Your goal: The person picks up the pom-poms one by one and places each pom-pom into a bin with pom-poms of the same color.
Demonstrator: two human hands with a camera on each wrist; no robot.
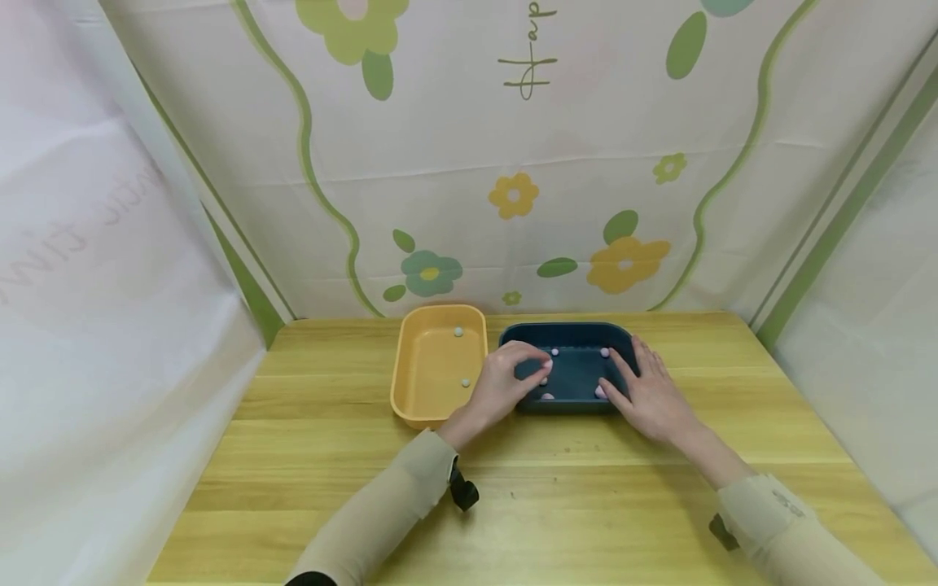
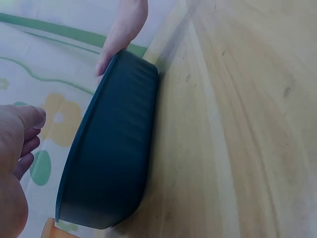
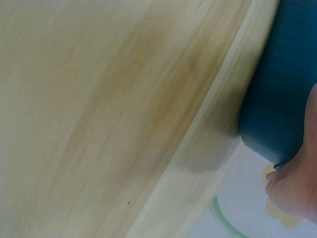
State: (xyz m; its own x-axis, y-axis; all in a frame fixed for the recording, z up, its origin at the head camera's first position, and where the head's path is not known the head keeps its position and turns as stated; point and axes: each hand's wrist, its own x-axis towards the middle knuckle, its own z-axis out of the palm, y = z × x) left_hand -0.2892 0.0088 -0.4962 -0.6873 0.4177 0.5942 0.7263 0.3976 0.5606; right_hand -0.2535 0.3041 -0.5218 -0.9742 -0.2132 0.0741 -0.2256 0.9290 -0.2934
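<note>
My left hand [image 1: 501, 381] is over the left part of a dark blue tray [image 1: 575, 406], pinching a small pale pink ball [image 1: 547, 365] between thumb and fingertips. My right hand [image 1: 655, 400] rests on the tray's right rim with its fingers spread. Its index fingertip is right by one pink ball [image 1: 604, 352], and its thumb is beside another, larger-looking pink ball [image 1: 601, 391]. Several more pale balls [image 1: 554, 352] lie in the tray, partly hidden by the left hand and the near wall. In the left wrist view the ball is hidden behind the fingers.
Left of the blue tray stands a yellow tray [image 1: 425, 366] with two pale green balls [image 1: 458, 331] visible in it; my left wrist covers its near right corner. Both stand on a wooden table [image 1: 542, 521], near its back edge. A flower-printed white curtain [image 1: 454, 163] hangs behind.
</note>
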